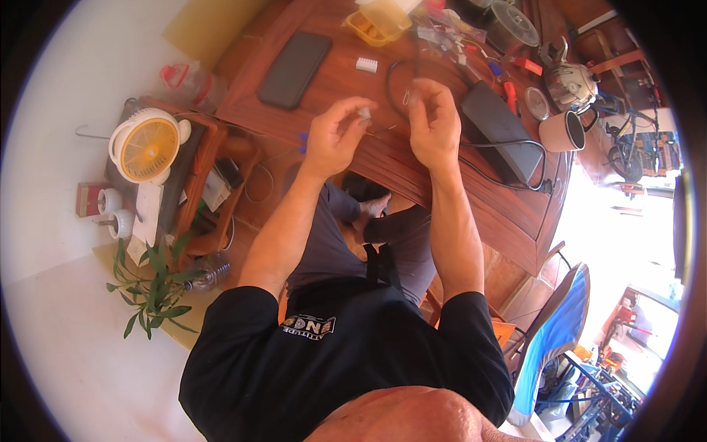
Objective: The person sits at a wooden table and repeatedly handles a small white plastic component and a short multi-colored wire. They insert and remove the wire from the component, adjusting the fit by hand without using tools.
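Above the near edge of the wooden table (346,66), both my hands are raised with their fingers bent. My left hand (333,141) pinches a small whitish piece (364,113) between thumb and fingertips; its exact kind is too small to tell. My right hand (434,131) is closed in a pinch, and a small bent wire loop like a paper clip (406,97) shows at its fingertips. A thin wire end (386,128) lies between the hands, and I cannot tell which hand it belongs to. A white ridged block (367,65) rests on the table beyond my left hand.
A dark flat case (294,70) lies at the left. At the right are a black box (501,132) with a cable, a mug (563,132) and a kettle (571,85). A yellow container (378,23) and several small parts sit farther back. A fan (144,145) stands left.
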Motion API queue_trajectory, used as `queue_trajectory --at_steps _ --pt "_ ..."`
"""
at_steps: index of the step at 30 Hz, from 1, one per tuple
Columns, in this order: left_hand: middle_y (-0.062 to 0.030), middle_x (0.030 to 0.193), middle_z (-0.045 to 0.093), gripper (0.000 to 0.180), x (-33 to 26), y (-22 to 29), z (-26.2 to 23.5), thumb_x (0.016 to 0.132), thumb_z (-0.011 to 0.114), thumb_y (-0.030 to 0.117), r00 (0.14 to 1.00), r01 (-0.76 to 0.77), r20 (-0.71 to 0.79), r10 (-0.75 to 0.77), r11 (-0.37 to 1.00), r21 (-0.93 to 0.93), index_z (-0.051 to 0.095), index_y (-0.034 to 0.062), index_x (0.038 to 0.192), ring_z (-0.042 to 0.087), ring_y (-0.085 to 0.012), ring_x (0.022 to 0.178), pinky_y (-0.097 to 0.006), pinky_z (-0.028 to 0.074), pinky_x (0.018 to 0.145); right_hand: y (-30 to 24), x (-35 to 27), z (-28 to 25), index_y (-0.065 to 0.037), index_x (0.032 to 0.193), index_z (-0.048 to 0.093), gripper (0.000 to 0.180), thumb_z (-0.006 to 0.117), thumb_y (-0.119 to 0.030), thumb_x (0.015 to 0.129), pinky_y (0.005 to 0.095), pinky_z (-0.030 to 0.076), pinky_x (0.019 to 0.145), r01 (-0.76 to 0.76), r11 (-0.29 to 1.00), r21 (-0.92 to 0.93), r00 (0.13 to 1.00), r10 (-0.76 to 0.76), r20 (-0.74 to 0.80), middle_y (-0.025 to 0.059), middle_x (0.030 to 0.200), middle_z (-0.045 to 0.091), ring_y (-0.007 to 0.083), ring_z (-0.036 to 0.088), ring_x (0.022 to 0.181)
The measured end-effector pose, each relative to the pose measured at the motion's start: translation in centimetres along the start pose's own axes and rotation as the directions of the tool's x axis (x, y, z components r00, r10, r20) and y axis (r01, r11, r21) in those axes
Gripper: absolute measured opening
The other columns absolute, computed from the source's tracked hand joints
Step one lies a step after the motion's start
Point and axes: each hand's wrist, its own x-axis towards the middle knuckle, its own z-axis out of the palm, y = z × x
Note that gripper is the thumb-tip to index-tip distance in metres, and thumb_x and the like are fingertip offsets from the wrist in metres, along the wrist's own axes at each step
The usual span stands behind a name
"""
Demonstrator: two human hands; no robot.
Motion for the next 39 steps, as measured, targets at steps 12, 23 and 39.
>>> queue_trajectory --at_steps 12,23,39 --pt "-0.0140 0.115 0.070 0.030 0.1 0.4 0.2 0.092 0.058 -0.005 0.997 -0.071 0.004 0.071 0.994 0.084 0.060 -0.0033 0.121 0.067 -0.0186 0.107 -0.030 0.052 0.092 -1.3 -1.2 1.6 -0.002 0.098 0.065 0.017 0.064 0.009 0.086 0.0254 0.056 0.064 0.171 0.983 0.067 0.967 -0.180 0.178 0.0100 0.097 0.068 0.0167 0.069 0.080" --pt "-0.0140 0.113 0.070 0.030 0.0 0.6 0.1 0.091 0.059 -0.004 0.998 -0.065 0.003 0.065 0.992 0.109 0.062 -0.0037 0.120 0.068 -0.0185 0.104 -0.030 0.053 0.090 -1.1 -1.3 1.7 -0.002 0.095 0.066 0.014 0.067 0.007 0.084 0.0294 0.057 0.065 0.248 0.968 -0.023 0.950 -0.239 0.201 0.0117 0.094 0.069 0.0229 0.070 0.079" --pt "-0.0131 0.110 0.072 0.031 0.0 0.0 0.0 0.089 0.062 -0.003 0.998 -0.059 -0.015 0.061 0.992 0.115 0.064 -0.0020 0.120 0.069 -0.0178 0.102 -0.029 0.054 0.087 -1.4 -1.0 1.6 -0.002 0.090 0.066 0.014 0.069 0.008 0.081 0.0297 0.059 0.061 0.344 0.938 -0.051 0.928 -0.331 0.174 0.0111 0.092 0.070 0.0239 0.071 0.077"
